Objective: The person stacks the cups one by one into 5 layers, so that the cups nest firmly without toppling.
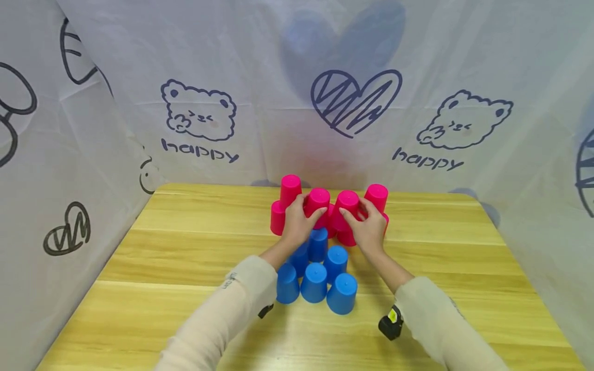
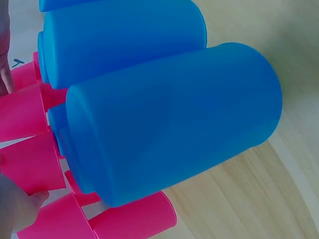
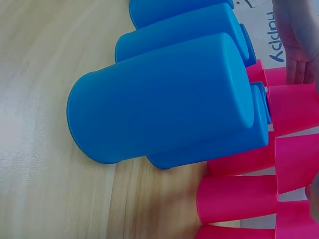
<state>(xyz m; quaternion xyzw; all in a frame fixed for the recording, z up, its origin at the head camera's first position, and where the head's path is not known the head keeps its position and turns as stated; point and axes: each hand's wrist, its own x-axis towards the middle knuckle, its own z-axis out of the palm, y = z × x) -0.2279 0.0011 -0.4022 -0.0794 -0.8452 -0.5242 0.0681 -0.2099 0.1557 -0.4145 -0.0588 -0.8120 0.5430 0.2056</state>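
Bright pink cups stand upside down in two tiers near the back of the table. My left hand (image 1: 298, 219) grips an upper-tier pink cup (image 1: 318, 202), thumb on its near side. Just to the right, my right hand (image 1: 368, 226) holds another upper-tier pink cup (image 1: 346, 210) between thumb and fingers. An upper pink cup (image 1: 291, 188) stands to the left and one more pink cup (image 1: 377, 195) to the right. Below, a lower-tier pink cup (image 1: 277, 218) shows; others there are partly hidden. The left wrist view also shows the left-held pink cup (image 2: 34, 164).
Several upside-down blue cups stand in a triangular group between my forearms, with a blue cup (image 1: 342, 293) at the near right corner. The wooden table (image 1: 185, 247) meets a white cloth backdrop (image 1: 274, 123) printed with bears and hearts, just behind the pink cups.
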